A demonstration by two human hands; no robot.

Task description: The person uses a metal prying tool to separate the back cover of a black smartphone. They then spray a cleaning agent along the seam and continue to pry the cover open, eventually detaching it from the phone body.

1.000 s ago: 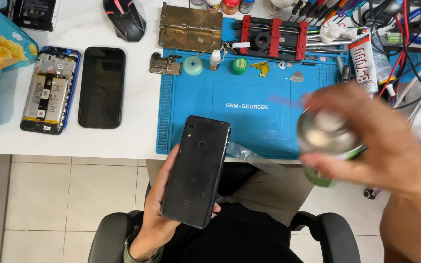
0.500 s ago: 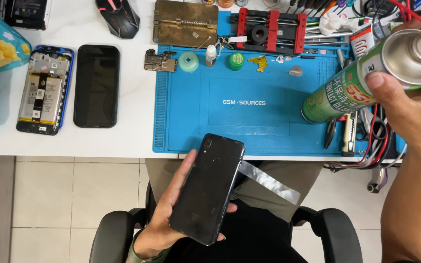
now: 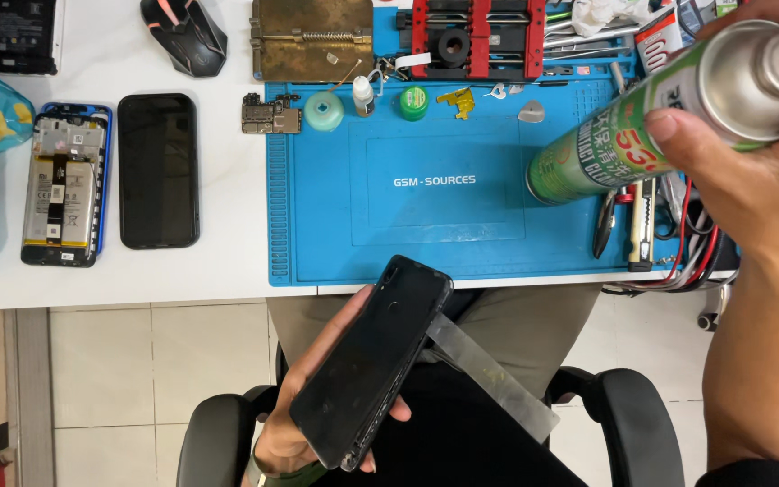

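Bright, even overhead light; soft shadows; sharp except the blurred near spray can (image 3: 669,108).

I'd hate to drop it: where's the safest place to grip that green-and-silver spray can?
Probably around the round green-and-silver spray can body, coming from the side, as the right hand does now; the can lies tilted, its long cylindrical wall exposed, so fingers can wrap it.
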